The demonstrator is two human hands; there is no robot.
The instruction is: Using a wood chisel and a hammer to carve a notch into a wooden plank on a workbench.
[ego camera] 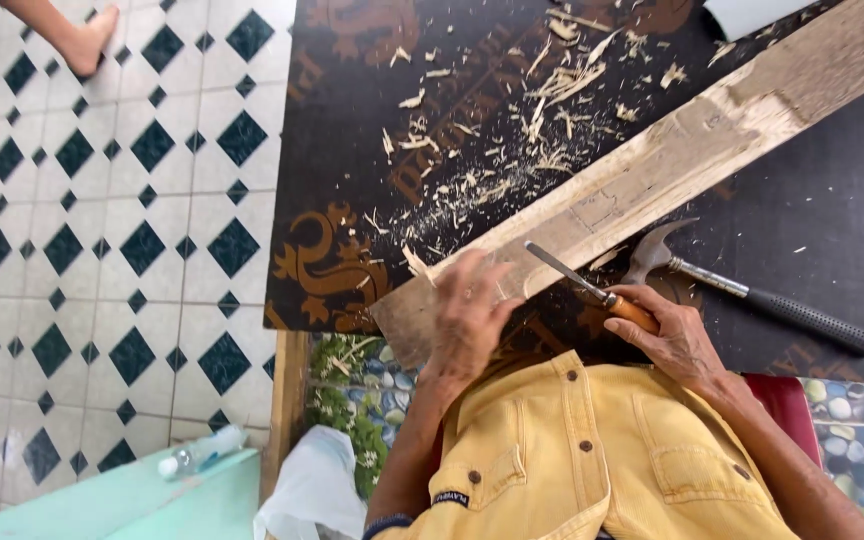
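A long pale wooden plank [672,160] lies diagonally across a dark printed board [352,120], its surface partly chipped away. My left hand [467,320] presses down on the plank's near end, fingers curled over it. My right hand [667,335] grips a chisel [582,283] by its wooden handle. The steel blade points up-left, its tip at the plank's near edge. A claw hammer [752,295] with a black grip lies on the board just beyond my right hand, untouched.
Wood chips and splinters [512,130] are scattered over the board beyond the plank. White floor tiles with dark diamonds [102,250] fill the left, with another person's bare foot [87,40] at the top. A plastic bottle [202,455] lies on a turquoise surface.
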